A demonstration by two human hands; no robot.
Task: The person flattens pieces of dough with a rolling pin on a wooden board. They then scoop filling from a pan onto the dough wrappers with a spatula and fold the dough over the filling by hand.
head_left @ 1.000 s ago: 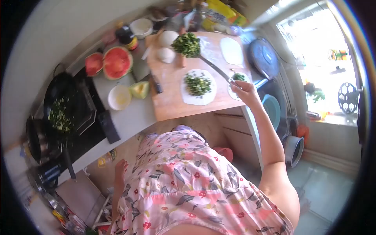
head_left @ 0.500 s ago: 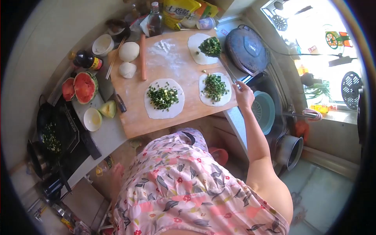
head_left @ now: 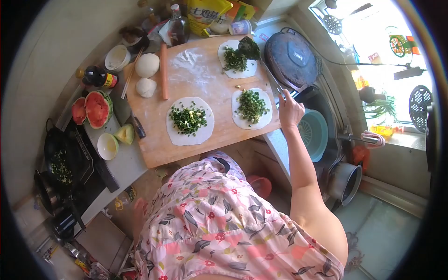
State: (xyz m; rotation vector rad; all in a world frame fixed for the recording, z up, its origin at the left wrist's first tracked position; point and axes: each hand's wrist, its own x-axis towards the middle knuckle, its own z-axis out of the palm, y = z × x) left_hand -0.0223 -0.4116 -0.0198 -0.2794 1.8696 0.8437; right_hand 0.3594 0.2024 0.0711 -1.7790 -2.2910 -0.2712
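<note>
My right hand (head_left: 291,109) is closed around the handle of a long spatula (head_left: 249,48), its dark blade tilted over the far right dough round (head_left: 252,70). Chopped greens (head_left: 234,59) lie in a heap on that round, just left of the blade. Below it, the near right dough round (head_left: 266,122) bears a spread of chopped greens with pale bits. Another topped dough round (head_left: 179,139) rests at the left front of the wooden board (head_left: 224,137). My left hand (head_left: 139,205) hangs low beside the floral apron, blurred, its fingers not distinguishable.
Two dough balls (head_left: 147,65) and a rolling pin (head_left: 164,72) are on the board's left, near a knife handle (head_left: 138,127). A round electric griddle (head_left: 292,58) stands to the right. Left are cut watermelon (head_left: 98,109), a sauce bottle (head_left: 97,77) and a wok (head_left: 60,163).
The spatula has tipped, and the greens it carried now lie on the far right dough round. The blade has turned nearly bare. The whole view has shifted slightly.
</note>
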